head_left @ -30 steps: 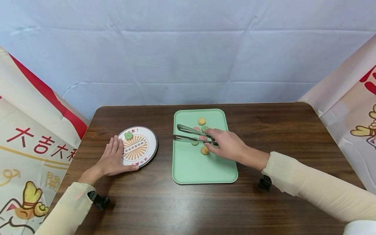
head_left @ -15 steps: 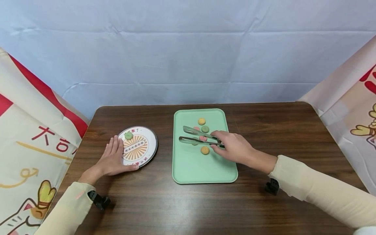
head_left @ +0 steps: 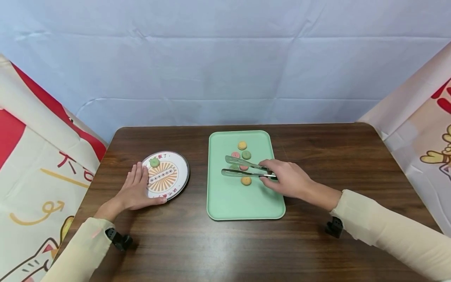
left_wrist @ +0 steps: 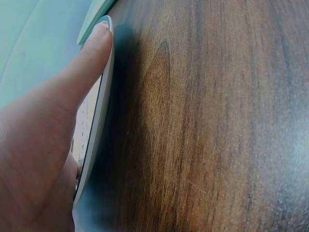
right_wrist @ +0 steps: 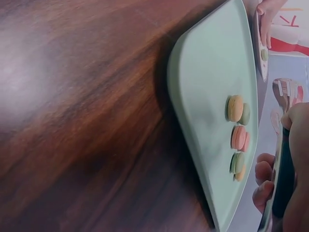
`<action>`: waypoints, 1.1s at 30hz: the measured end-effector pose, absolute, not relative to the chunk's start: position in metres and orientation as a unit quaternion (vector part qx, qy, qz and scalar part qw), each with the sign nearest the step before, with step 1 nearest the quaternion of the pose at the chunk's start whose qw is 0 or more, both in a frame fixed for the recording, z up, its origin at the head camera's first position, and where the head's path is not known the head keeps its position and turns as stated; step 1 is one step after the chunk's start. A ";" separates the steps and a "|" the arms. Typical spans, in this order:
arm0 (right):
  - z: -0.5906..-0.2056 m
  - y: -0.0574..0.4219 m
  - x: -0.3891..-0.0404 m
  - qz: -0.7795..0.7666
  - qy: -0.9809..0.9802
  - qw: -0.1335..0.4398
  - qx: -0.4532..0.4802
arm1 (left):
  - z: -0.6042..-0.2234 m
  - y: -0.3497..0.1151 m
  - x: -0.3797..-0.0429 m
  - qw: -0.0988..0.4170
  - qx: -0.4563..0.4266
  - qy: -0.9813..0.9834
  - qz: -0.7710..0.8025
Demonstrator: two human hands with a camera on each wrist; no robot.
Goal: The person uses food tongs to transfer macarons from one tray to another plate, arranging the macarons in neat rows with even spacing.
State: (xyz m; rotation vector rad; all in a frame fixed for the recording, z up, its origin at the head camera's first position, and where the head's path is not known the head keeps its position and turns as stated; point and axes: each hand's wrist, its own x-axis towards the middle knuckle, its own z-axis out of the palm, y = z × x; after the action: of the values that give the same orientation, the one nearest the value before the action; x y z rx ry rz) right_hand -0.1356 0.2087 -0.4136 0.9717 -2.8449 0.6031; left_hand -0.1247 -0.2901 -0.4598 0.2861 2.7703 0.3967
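In the head view my left hand (head_left: pixel 135 190) rests on the near left rim of a round printed plate (head_left: pixel 179 178), fingers straight and thumb spread along the edge. A green macaron (head_left: pixel 154 162) lies on that plate near its far left rim. My right hand (head_left: pixel 290 178) grips metal serving tongs (head_left: pixel 243 161) by the handles. The tong blades stand apart above the macarons on a light green tray, with nothing between them that I can make out. A yellow macaron (head_left: pixel 246 181), a green macaron (head_left: pixel 246 155) and a pink macaron (right_wrist: pixel 238 137) are among those on the tray.
The green tray (head_left: pixel 243 207) lies mid-table, with another yellow macaron (head_left: pixel 242 145) towards its far end. Brown wooden table (head_left: pixel 169 243) surrounds tray and plate. A pale cloth (head_left: pixel 225 78) hangs behind the far table edge.
My right hand has drawn the tongs rightward and slightly towards me, uncovering more of the pink and green macarons. The left hand and the plate stay put.
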 end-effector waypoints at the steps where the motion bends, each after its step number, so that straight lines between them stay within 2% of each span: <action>1: -0.414 0.210 -0.135 0.196 -0.927 0.037 0.317 | -0.460 -0.290 -0.125 0.164 0.100 0.972 0.138; 15: -0.417 0.230 -0.133 0.196 -0.931 0.027 0.306 | -0.461 -0.290 -0.125 0.158 0.104 0.972 0.140; 33: -0.423 0.256 -0.126 0.191 -0.933 0.051 0.302 | -0.470 -0.292 -0.127 0.145 0.107 0.974 0.137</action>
State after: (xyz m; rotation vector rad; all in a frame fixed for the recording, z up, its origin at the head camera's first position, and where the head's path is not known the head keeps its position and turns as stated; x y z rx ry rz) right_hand -0.1257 0.2560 -0.4235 0.9181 -2.8394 0.5822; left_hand -0.1273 -0.2924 -0.4700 0.3072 2.8070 0.3943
